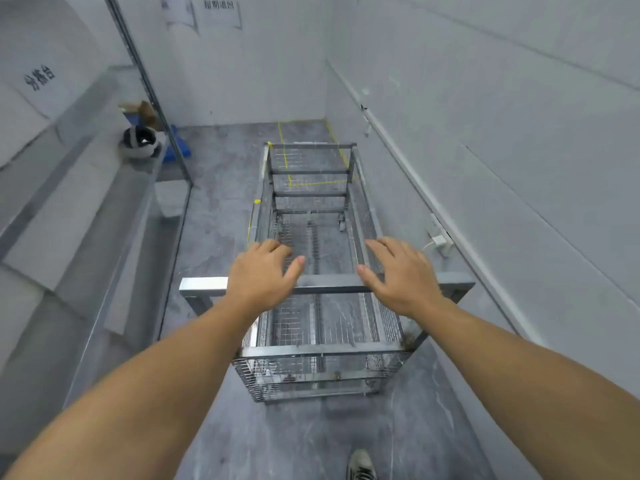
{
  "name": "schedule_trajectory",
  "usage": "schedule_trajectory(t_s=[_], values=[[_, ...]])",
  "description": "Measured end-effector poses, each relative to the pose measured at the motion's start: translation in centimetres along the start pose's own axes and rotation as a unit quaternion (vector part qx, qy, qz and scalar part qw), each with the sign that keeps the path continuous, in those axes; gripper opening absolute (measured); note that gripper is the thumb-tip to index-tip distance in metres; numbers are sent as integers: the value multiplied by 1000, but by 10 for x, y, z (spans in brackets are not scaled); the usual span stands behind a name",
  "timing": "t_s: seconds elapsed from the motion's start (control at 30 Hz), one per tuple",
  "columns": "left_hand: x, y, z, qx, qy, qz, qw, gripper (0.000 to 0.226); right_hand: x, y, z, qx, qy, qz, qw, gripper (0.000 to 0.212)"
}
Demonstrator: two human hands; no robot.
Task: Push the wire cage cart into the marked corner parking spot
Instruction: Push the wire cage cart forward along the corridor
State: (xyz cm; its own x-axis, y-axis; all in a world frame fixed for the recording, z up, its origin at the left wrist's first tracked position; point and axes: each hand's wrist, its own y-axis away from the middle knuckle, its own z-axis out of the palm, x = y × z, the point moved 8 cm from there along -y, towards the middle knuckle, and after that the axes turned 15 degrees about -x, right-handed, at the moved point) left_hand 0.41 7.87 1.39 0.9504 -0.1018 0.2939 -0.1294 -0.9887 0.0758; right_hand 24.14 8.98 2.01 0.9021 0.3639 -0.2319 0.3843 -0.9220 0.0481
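The wire cage cart [318,271] stands lengthwise on the grey floor [221,209], its far end reaching over the yellow tape outline [284,157] marked in the corner where the back wall [249,71] meets the right wall [502,116]. Its mesh basket looks empty. The left hand [263,275] and right hand [401,275] lie spread over the near handle bar [329,284], fingers wide and flat rather than curled round it; whether the palms press on it I cannot tell. A yellow tag [257,201] sits on the cart's left rail. To the left runs a long steel bench [104,202] carrying a dark-and-white helmet [140,142], with blue material [176,145] and a white bin [169,199] at its far end. A white plug [439,241] hangs on the right wall just beside the cart. Open floor runs between cart and bench; the right side is narrower. A shoe [360,464] shows at the bottom edge.
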Motion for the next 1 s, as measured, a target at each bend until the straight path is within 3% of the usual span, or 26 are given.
schedule_trajectory(t_s=[0.17, 0.33, 1.0], values=[[0, 12, 21, -11, -85, 22, 996, 54, 2, 13, 29, -4, 70, 7, 997, 66], [0, 12, 21, 2, -104, 68, 992, 48, 3, 13, 34, 8, 115, 16, 993, 63], [0, -69, 16, 32, -153, 91, 984, 58, 45, -72, 20, -1, 120, 1, 993, 55]])
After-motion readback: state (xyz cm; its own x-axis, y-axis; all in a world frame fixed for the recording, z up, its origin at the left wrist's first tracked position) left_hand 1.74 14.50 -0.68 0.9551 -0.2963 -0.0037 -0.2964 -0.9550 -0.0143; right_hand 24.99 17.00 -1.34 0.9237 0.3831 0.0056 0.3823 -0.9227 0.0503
